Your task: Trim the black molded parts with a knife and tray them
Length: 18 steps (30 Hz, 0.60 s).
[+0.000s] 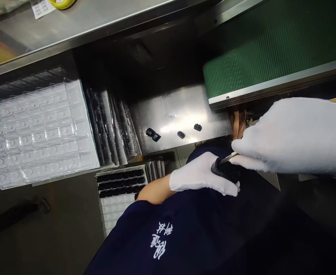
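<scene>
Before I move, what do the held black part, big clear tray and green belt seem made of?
Part: probably hard plastic, black, with a smooth, dull sheen.
Tray: likely thin clear plastic, glossy; its moulded pockets catch highlights.
Belt: low-sheen, finely ribbed green surface; rubber or plastic, I can't tell which.

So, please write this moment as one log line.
left hand: holds black part | right hand: holds thin tool | metal surface: loose black pieces

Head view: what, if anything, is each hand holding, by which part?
Left hand: black part, exact grip points partly hidden. Right hand: slim tool, pinched at its pale end, away from the black part.
</scene>
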Motion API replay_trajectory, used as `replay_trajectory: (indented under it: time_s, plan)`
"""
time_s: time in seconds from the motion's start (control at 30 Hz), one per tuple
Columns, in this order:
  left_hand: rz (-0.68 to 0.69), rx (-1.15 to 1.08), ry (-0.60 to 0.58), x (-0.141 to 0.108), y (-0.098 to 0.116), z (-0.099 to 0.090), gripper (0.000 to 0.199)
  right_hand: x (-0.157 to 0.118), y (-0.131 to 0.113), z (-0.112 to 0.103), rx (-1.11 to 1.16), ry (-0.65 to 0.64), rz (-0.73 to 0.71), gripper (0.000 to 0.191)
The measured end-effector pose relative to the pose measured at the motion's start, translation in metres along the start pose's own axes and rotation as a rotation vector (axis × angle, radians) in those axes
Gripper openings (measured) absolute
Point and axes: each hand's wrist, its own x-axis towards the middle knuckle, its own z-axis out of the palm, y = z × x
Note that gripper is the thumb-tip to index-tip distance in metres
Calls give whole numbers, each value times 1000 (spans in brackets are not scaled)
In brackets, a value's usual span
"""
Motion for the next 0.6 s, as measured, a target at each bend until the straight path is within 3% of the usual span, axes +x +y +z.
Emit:
replay_trajectory:
  time_s: [0.27, 0.43, 0.6]
  plan:
    - [-13, 16, -33, 1, -7, -2, 28, 3, -6, -10, 13, -150, 62, 36]
    - [-54, 13, -37, -1, -5, 0, 27, 5, -4, -6, 27, -89, 47, 29]
    - [-100, -20, -45, -4, -1, 2, 30, 6, -6, -5, 5, 6, -34, 37]
